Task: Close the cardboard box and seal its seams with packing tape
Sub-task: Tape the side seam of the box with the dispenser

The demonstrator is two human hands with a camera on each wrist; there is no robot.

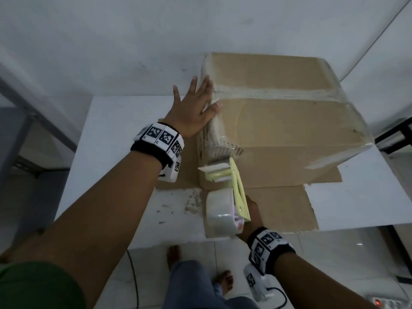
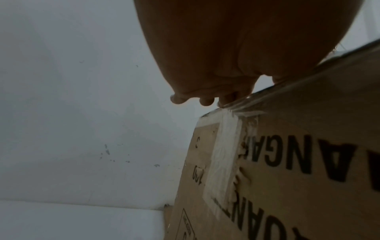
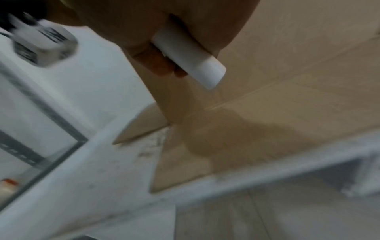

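Note:
A closed cardboard box [image 1: 278, 121] stands on a white table [image 1: 107, 157], with clear tape along its top centre seam and edges. My left hand [image 1: 196, 103] lies flat with straight fingers on the box's top left edge; its fingertips [image 2: 205, 101] show at the taped corner of the box [image 2: 287, 162] in the left wrist view. My right hand [image 1: 252, 210] grips the white handle [image 3: 193, 65] of a yellow-green tape dispenser [image 1: 225, 192]. The dispenser's head rests against the box's near left corner, and its tape roll [image 1: 219, 210] hangs below.
A flat sheet of cardboard [image 1: 278, 206] lies under the box and reaches the table's front edge. A grey metal frame [image 1: 26, 121] stands at the left. My bare feet [image 1: 174, 255] and a power strip [image 1: 388, 303] are on the tiled floor below.

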